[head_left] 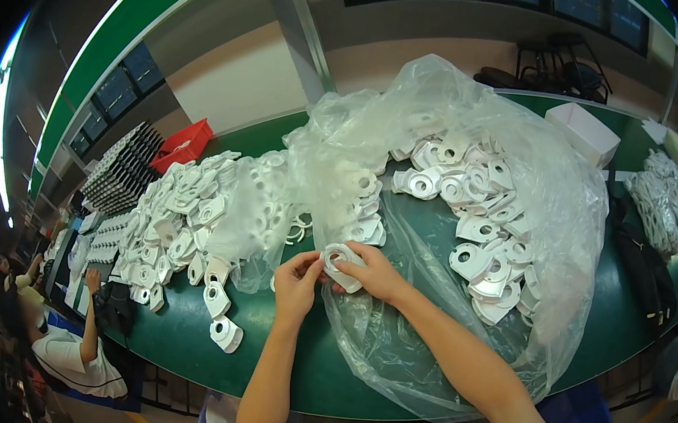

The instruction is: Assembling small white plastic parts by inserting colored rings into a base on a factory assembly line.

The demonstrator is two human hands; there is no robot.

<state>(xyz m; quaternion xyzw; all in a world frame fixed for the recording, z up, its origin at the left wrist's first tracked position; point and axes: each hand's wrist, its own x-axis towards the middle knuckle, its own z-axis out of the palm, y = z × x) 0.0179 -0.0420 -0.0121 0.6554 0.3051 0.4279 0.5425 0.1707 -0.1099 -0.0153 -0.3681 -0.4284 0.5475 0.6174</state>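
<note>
A white plastic part (335,252) with a round hole is held up over the near middle of the table. My right hand (375,275) grips it from the right, thumb on top and fingers beneath. At its left edge, my left hand (296,283) is closed in a pinch, fingertips against the rim. Whether a smaller piece sits in that pinch is hidden. Just beyond and below my hands spreads a large clear plastic bag (392,333), with many similar white parts (482,226) lying in it. Two loose parts (225,333) rest left of my left forearm.
A big heap of white parts (190,212) covers the green table's left side. Behind it stand a red bin (182,145) and stacked dark trays (122,168). At the right are a white box (583,134) and bagged items (661,196). Another person (80,358) sits at far left.
</note>
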